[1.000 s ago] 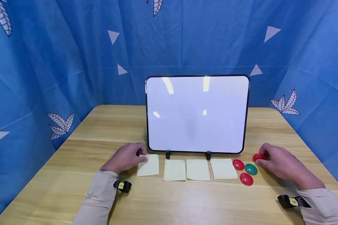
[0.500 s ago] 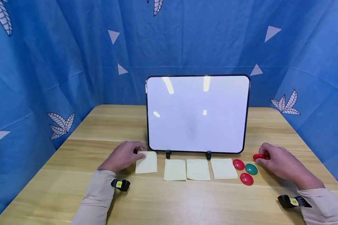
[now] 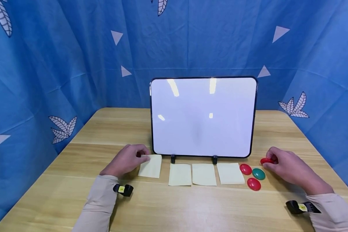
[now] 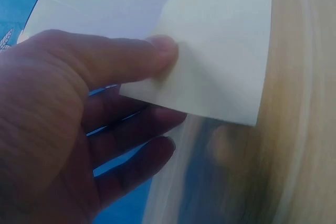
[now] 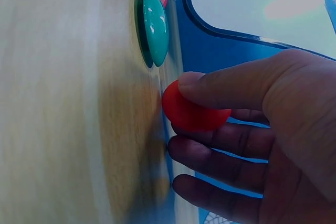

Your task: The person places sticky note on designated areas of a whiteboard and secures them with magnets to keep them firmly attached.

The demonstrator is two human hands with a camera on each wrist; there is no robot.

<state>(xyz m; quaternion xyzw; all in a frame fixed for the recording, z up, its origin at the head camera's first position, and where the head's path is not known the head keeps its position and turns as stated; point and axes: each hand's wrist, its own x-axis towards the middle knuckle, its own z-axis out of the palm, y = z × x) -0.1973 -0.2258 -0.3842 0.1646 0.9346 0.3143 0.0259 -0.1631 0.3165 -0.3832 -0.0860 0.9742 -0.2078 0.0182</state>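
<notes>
Between thumb and fingers, my left hand (image 3: 127, 160) pinches a pale yellow square sticky note (image 3: 151, 167) by its left edge. The left wrist view shows the thumb on the face of that note (image 4: 215, 61), with the fingers partly behind it. On the right, my right hand (image 3: 288, 167) pinches a red round magnet (image 3: 265, 160), tilted; its glossy disc (image 5: 194, 111) shows under the thumb in the right wrist view. Three more sticky notes (image 3: 180, 175) lie in a row on the table. Beside the row rest a green round magnet (image 3: 258, 174) and two red round magnets (image 3: 245, 169).
A whiteboard (image 3: 203, 119) with a black frame stands upright behind the notes on two small black feet (image 3: 215, 160). The wooden table (image 3: 203, 209) reaches back to a blue patterned curtain (image 3: 188, 38) that hangs behind and at both sides.
My left hand has shifted slightly left and back with the sticky note, which is now turned a little. The red magnet in my right hand has tipped somewhat; that hand has hardly moved.
</notes>
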